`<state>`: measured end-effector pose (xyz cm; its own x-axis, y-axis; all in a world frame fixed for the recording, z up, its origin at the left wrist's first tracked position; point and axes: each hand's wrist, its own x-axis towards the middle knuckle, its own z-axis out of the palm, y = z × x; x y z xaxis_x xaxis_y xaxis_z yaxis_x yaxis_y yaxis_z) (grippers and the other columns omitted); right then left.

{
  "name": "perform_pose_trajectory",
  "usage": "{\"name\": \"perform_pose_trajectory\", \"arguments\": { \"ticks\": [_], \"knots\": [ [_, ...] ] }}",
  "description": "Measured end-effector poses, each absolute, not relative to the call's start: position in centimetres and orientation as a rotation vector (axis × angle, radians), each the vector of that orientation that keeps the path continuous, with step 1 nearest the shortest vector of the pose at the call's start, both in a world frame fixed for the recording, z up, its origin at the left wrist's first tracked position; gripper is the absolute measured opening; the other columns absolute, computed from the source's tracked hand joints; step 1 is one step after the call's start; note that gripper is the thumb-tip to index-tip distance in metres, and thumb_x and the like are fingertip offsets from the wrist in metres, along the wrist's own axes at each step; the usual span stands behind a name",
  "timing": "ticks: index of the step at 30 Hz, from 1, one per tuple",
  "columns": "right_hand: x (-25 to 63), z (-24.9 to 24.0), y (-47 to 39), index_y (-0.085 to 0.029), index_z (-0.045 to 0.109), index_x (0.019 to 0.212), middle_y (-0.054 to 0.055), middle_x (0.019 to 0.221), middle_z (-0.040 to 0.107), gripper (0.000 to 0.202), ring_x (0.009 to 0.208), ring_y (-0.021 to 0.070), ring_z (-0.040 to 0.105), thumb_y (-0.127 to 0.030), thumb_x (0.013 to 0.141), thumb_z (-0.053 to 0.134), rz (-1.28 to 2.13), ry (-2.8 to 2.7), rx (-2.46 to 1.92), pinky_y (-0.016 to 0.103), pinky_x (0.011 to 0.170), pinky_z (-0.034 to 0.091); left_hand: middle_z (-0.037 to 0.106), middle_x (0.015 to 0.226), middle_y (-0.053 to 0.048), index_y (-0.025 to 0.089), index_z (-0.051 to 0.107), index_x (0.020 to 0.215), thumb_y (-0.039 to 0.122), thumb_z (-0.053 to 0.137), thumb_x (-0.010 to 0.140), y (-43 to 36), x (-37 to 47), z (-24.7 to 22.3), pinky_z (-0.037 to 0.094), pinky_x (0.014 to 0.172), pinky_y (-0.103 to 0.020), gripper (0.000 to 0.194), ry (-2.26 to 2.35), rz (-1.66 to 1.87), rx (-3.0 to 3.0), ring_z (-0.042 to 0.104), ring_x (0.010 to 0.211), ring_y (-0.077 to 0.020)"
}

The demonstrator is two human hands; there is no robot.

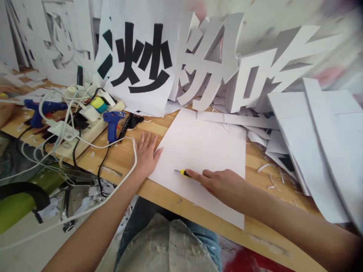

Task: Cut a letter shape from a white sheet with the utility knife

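Observation:
A white sheet (210, 147) lies on the wooden table, its near corner reaching past the front edge. My right hand (219, 185) is closed round a yellow-and-black craft knife (185, 173), whose thin tip points left just over the sheet. My left hand (146, 155) rests flat on the wood at the sheet's left edge, fingers spread, with nothing in it. A white cable runs across beside my left wrist. Just beyond that hand are a blue hot glue gun (112, 124) and a black marker (125, 128).
Large white cut-out characters (211, 60) and a sheet with black characters (141, 56) stand at the back. Stacked white boards (306, 151) lean at the right. A power strip (82, 139), tangled cables and a second glue gun (39, 111) crowd the left. Another person's hand (6, 105) is at far left.

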<state>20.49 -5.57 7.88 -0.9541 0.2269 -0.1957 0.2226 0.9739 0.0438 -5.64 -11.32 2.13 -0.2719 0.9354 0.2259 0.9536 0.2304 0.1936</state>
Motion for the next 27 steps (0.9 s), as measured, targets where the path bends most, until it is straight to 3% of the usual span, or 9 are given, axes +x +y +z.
{"name": "perform_pose_trajectory", "arguments": {
  "ticks": [7, 27],
  "knots": [
    [21.3, 8.3, -5.6, -0.02, 0.013, 0.142, 0.0, 0.076, 0.055, 0.071, 0.05, 0.0105, 0.052, -0.001, 0.078, 0.037, 0.03, 2.911, 0.332, 0.028, 0.043, 0.018, 0.033, 0.141, -0.017, 0.012, 0.038, 0.133, 0.04, 0.036, 0.089, -11.3, -5.7, 2.1, 0.013, 0.105, -0.061, 0.052, -2.414, -0.466, -1.867, 0.016, 0.135, -0.0335],
    [23.3, 8.9, -5.8, -0.019, 0.012, 0.142, -0.001, 0.075, 0.056, 0.074, 0.048, 0.0111, 0.053, 0.001, 0.075, 0.039, 0.101, 2.871, 0.336, 0.029, 0.042, 0.02, 0.033, 0.142, -0.016, 0.013, 0.039, 0.133, 0.039, 0.037, 0.089, -11.3, -5.8, 2.2, 0.012, 0.106, -0.061, 0.051, -2.432, -0.484, -1.872, 0.014, 0.135, -0.0329]
  ]
}}
